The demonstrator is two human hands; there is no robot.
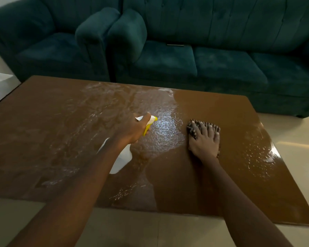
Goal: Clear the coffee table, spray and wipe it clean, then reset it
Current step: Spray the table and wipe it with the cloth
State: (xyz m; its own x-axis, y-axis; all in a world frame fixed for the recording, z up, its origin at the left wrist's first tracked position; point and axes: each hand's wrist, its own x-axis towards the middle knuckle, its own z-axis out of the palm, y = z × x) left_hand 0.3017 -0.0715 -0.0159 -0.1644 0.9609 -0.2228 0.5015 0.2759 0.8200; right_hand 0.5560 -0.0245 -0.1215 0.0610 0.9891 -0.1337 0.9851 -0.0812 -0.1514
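— Two teal seats, an armchair and a sofa, at rear; what stands before them?
— One brown bench, wet and sudsy across its middle and near its right edge.
— And upon it?
— One white spray bottle, held over the bench by the left hand, fingers curled round its neck; one striped cloth, pressed flat under the right hand, fingers spread.

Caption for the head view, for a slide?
Left hand grips spray bottle; right hand presses cloth on wet coffee table.
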